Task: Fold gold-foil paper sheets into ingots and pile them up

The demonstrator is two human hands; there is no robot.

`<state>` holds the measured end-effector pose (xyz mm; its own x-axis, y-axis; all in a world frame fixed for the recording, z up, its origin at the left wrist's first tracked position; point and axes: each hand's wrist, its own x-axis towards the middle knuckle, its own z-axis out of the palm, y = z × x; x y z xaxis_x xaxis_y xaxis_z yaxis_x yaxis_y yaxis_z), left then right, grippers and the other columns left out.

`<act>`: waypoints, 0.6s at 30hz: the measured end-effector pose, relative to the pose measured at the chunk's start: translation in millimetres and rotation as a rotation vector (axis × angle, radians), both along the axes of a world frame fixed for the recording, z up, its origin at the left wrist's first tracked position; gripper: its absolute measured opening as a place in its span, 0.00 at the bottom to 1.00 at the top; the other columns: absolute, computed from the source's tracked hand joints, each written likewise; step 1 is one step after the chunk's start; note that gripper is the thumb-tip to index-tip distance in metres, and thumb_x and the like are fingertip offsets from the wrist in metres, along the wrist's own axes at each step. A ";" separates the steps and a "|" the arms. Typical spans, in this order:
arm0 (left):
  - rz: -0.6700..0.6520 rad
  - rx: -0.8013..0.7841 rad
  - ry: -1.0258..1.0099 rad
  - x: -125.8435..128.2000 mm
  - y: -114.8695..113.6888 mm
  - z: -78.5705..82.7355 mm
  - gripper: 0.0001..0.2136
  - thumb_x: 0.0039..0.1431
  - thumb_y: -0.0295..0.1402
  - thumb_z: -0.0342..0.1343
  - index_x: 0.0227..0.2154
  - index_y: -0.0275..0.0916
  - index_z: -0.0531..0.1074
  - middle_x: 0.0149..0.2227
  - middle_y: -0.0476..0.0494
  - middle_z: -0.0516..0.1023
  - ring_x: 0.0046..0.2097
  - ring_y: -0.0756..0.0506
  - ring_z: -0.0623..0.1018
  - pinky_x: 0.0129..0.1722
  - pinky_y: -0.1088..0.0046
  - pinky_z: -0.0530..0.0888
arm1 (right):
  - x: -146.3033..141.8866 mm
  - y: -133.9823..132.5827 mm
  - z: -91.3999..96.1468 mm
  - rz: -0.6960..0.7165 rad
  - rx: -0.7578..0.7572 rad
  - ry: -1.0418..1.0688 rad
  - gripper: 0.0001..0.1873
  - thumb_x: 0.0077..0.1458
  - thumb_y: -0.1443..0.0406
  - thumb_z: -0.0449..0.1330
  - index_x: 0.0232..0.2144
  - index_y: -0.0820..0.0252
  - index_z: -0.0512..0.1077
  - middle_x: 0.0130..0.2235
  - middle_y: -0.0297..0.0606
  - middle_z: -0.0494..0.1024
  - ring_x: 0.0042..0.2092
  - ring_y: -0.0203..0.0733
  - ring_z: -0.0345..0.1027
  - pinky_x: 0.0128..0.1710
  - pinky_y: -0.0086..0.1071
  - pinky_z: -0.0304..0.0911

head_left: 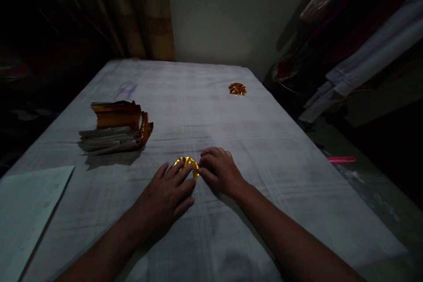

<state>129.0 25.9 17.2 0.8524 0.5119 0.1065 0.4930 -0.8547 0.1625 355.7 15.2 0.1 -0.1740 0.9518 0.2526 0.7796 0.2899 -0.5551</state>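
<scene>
A small piece of shiny gold foil paper (187, 161) lies on the cloth-covered table in front of me, partly hidden under my fingers. My left hand (172, 189) rests over it from the left, palm down, fingers stretched out and slightly apart. At the foil's right edge, my right hand (220, 168) has its thumb and fingertips closed together in a pinch on the foil. To the left stands a bent stack of gold foil sheets (118, 116) with greyish backs. Farther off at the right lies another crumpled or folded gold foil piece (238, 88).
A pale checked cloth (264, 141) covers the table. A white sheet or board (29, 207) lies at the near left. Clothes (373, 61) hang at the right, and a pink strip-like object (341, 159) is beyond the right edge. A curtain (145, 17) hangs behind.
</scene>
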 end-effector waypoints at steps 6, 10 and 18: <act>-0.027 0.003 -0.012 -1.6 2.6 -0.8 0.07 0.69 0.35 0.53 0.46 0.43 0.71 0.65 0.38 0.67 0.67 0.34 0.62 0.62 0.46 0.60 | -0.2 0.1 -1.3 0.006 0.017 -0.010 0.06 0.56 0.67 0.68 0.37 0.56 0.75 0.48 0.39 0.77 0.51 0.48 0.68 0.48 0.41 0.55; -0.036 0.015 -0.016 -2.0 3.8 -1.7 0.06 0.68 0.35 0.54 0.44 0.42 0.71 0.64 0.38 0.68 0.67 0.33 0.63 0.62 0.47 0.60 | -2.3 -0.6 -1.5 0.005 0.035 -0.016 0.13 0.51 0.63 0.72 0.37 0.56 0.75 0.49 0.40 0.77 0.51 0.49 0.68 0.49 0.42 0.55; -0.038 -0.037 -0.027 -5.0 5.3 -2.1 0.04 0.68 0.32 0.53 0.43 0.44 0.72 0.65 0.40 0.68 0.68 0.35 0.62 0.63 0.46 0.58 | 3.7 6.5 -6.7 0.042 0.004 -0.008 0.07 0.54 0.69 0.68 0.36 0.55 0.76 0.49 0.39 0.77 0.51 0.47 0.68 0.50 0.42 0.56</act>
<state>124.1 31.2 15.1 0.8683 0.4833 0.1114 0.4553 -0.8658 0.2075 359.4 21.7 -6.6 -0.2162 0.9427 0.2543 0.7713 0.3246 -0.5476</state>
